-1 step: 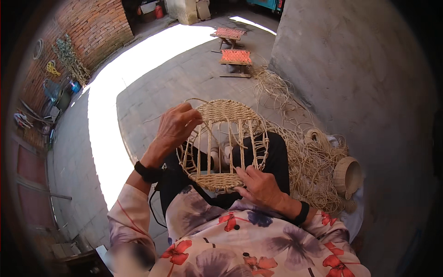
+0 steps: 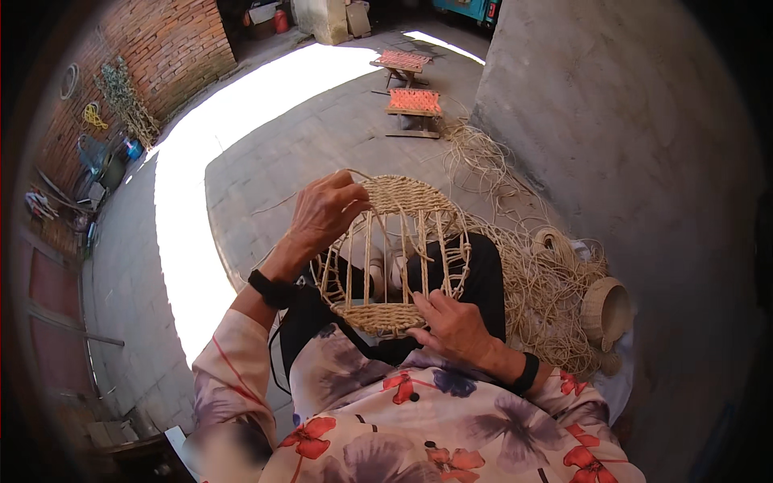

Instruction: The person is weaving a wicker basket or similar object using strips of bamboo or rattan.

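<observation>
A round, flat woven piece of straw-coloured cord rests over my lap and knees. Its far and near bands are densely woven, while straight strands cross the open middle, with gaps between them. My left hand is closed at the far left of the piece, pinching a working cord between thumb and fingers. Close to the near woven band, my right hand grips the piece's near right rim, thumb and fingertips on either side of it. The exact path of the cord under my left fingers is hidden.
A tangled heap of cord spreads on the ground at my right, beside a small woven basket. Two low stools with red woven seats stand ahead. A grey wall rises on the right, a brick wall at the far left.
My left hand has shifted right and slightly away from me, closer to the far woven band, with the cord in it. The right hand keeps its hold on the near rim.
</observation>
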`<action>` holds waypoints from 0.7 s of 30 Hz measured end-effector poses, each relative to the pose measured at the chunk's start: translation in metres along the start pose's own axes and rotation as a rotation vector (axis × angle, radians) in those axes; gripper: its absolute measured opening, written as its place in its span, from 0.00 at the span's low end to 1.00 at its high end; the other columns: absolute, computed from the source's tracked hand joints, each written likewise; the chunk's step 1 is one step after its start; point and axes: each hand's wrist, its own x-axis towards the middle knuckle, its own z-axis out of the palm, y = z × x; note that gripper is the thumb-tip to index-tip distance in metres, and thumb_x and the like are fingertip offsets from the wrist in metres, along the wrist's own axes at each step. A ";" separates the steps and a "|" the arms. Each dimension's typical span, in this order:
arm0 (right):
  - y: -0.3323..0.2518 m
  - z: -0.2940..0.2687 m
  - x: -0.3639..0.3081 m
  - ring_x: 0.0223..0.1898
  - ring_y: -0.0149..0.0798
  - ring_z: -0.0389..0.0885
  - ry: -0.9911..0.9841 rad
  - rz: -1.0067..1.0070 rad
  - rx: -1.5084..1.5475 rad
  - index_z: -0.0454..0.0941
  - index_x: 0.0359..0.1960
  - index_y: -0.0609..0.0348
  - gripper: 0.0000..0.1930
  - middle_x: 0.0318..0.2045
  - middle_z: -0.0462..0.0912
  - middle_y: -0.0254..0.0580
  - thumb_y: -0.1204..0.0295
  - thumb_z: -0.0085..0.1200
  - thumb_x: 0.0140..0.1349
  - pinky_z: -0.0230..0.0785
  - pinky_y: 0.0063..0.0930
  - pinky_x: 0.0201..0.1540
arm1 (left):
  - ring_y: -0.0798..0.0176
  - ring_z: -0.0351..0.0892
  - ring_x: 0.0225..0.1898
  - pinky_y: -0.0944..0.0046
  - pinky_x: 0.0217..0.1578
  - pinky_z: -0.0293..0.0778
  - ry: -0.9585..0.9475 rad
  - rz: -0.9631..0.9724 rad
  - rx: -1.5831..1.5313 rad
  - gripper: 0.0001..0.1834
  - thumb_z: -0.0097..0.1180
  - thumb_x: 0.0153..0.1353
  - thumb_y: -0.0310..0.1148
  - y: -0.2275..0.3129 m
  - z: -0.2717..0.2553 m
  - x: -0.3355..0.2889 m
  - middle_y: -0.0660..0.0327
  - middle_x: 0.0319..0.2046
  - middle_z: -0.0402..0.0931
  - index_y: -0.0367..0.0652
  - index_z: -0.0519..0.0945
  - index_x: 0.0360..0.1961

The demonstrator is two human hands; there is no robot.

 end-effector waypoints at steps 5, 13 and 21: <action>0.001 -0.001 0.008 0.31 0.48 0.82 -0.148 0.073 -0.035 0.77 0.48 0.59 0.25 0.34 0.73 0.46 0.58 0.68 0.52 0.75 0.39 0.29 | 0.50 0.83 0.38 0.53 0.34 0.76 0.090 -0.010 0.000 0.19 0.64 0.57 0.31 0.038 0.033 0.020 0.56 0.40 0.79 0.50 0.78 0.51; 0.007 -0.002 0.013 0.30 0.51 0.82 -0.165 0.140 -0.005 0.79 0.39 0.58 0.20 0.35 0.74 0.48 0.57 0.67 0.53 0.76 0.44 0.30 | 0.46 0.83 0.35 0.51 0.37 0.76 -0.091 -0.374 -0.165 0.30 0.60 0.59 0.28 0.081 0.030 -0.022 0.50 0.29 0.80 0.51 0.68 0.63; 0.004 -0.001 0.014 0.31 0.49 0.81 -0.197 0.168 0.030 0.81 0.40 0.55 0.20 0.34 0.74 0.46 0.54 0.65 0.53 0.75 0.43 0.31 | 0.54 0.85 0.24 0.56 0.26 0.79 -0.751 -0.699 -0.849 0.43 0.54 0.58 0.26 0.066 0.066 -0.018 0.51 0.22 0.80 0.52 0.51 0.74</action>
